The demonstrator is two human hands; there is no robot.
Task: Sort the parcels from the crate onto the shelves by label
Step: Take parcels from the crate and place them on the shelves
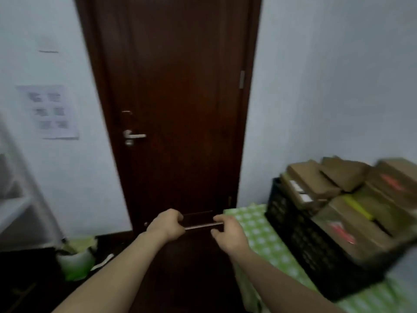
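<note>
I hold a flat brown parcel (198, 220) edge-on in front of the dark door. My left hand (165, 224) grips its left end, and my right hand (228, 231) pinches its right end. At the right a black plastic crate (300, 242) stands on a table, full of several brown cardboard parcels (334, 177) with red, yellow and white labels. Part of a white shelf unit (15, 206) shows at the far left edge. The whole view is blurred.
A dark wooden door (176, 98) with a metal handle (133, 136) fills the middle. The table wears a green dotted cloth (259, 236). A green and white bin (76, 260) sits on the floor at lower left. A printed sheet (49, 111) hangs on the left wall.
</note>
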